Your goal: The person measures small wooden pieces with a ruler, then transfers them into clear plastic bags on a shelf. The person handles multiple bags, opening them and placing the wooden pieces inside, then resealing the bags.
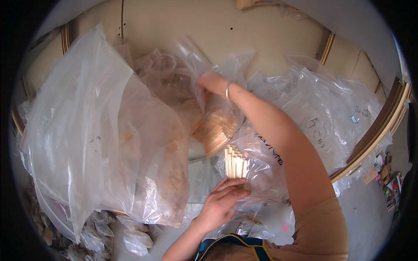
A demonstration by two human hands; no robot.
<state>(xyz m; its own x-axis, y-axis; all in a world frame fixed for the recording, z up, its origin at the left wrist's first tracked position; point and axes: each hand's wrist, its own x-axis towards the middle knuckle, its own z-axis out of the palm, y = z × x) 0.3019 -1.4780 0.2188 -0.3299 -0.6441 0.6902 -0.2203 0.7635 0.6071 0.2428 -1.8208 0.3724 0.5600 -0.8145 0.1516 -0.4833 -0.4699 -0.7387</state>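
A bundle of pale wooden strips [236, 162] stands in the lower middle, inside or against a clear plastic bag [261, 185]; I cannot tell which. My left hand [220, 204] grips it at its lower end, fingers closed round it. Farther up, my right hand [211, 85] is closed on the upper part of another clear bag [235, 61], the arm reaching across from the lower right. Below that hand, more stacked wooden pieces [217, 132] show through the plastic.
Large cloudy bags [74, 139] fill the left, and more marked bags [322, 108] lie at the right. Curved wooden edges [379, 130] run along the sides, with a beige panel [274, 30] at the back. Small bags [137, 241] and clutter lie lower down.
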